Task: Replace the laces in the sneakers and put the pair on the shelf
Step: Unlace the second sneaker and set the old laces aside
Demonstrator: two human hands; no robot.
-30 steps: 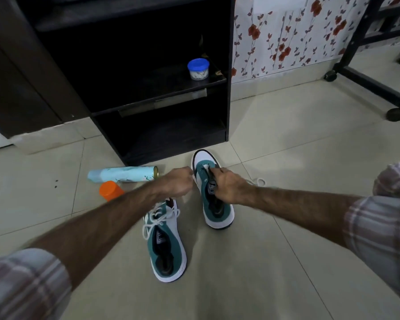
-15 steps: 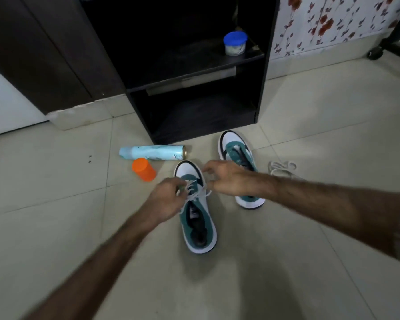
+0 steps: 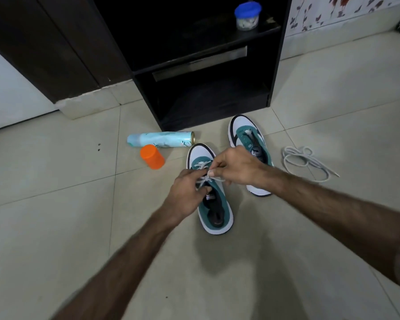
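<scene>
Two white and teal sneakers stand on the tiled floor, toes toward the black shelf unit (image 3: 276, 65). The near sneaker (image 3: 214, 211) carries a white lace (image 3: 202, 166) across its upper eyelets. My left hand (image 3: 187, 192) grips that sneaker at the tongue and lace. My right hand (image 3: 234, 166) pinches a strand of the same lace between thumb and fingers. The far sneaker (image 3: 246, 135) has no lace in it. A loose white lace (image 3: 304, 160) lies coiled on the floor to its right.
A light blue spray can (image 3: 159, 139) lies on its side left of the sneakers, with an orange cap (image 3: 152, 160) beside it. A small jar with a blue lid (image 3: 247, 16) stands on the upper shelf. A dark door panel (image 3: 44, 42) is at left.
Both hands left the far sneaker and moved onto the near laced one. The view shifted left and closer, bringing the loose lace into sight.
</scene>
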